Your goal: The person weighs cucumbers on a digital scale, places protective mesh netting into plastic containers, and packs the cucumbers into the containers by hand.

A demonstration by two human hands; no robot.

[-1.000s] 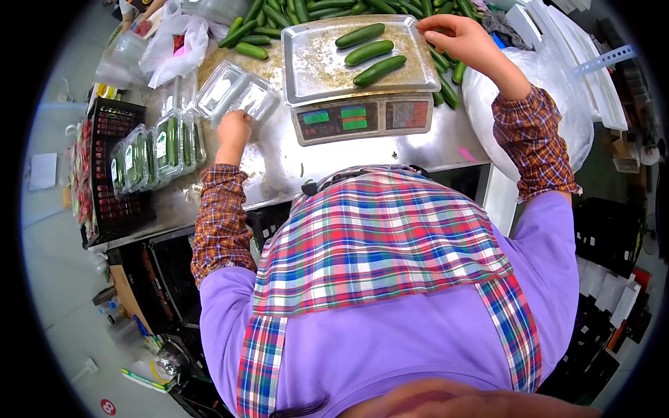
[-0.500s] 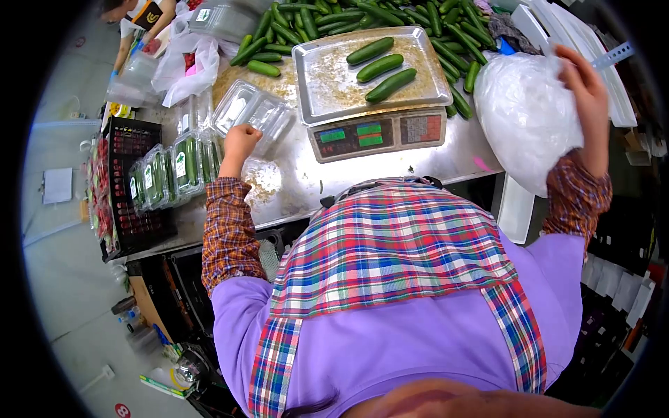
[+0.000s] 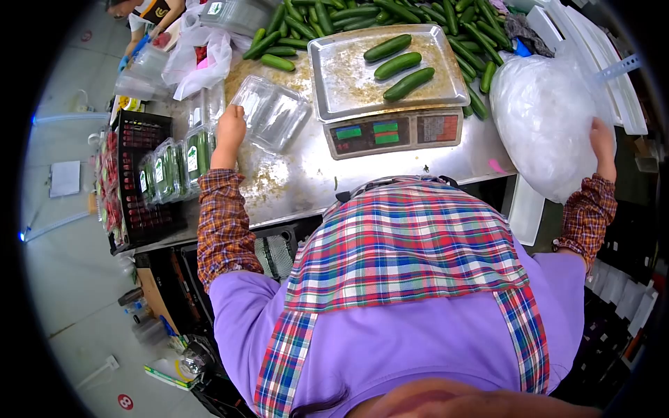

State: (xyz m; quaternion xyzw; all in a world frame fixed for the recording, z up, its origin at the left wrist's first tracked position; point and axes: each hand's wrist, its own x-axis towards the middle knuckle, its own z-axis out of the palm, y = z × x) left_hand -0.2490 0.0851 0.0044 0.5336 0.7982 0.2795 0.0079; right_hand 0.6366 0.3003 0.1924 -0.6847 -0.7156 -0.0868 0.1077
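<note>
My left hand [image 3: 231, 132] pinches the left edge of an open, clear plastic clamshell box [image 3: 272, 113], which lies on the metal table with nothing in it. At the right, my right hand [image 3: 602, 148] is against the side of a big, puffed-up clear plastic bag [image 3: 543, 125]; its fingers are partly hidden, so I cannot tell whether they grip it. Between my hands stands a digital scale [image 3: 397, 134] with a metal tray [image 3: 348, 87] on top. Three cucumbers [image 3: 397, 65] lie side by side on that tray.
Packed clamshells of cucumbers [image 3: 167, 174] stand at the left beside a black crate [image 3: 143, 125]. A heap of loose cucumbers [image 3: 348, 17] covers the back. White plastic bags [image 3: 202, 59] and stacked clear boxes [image 3: 233, 17] sit at back left, near another person [image 3: 157, 17].
My right hand has come down from the top of the plastic bag to its right side. The left hand stays at the clamshell's edge. The whole view has shifted slightly.
</note>
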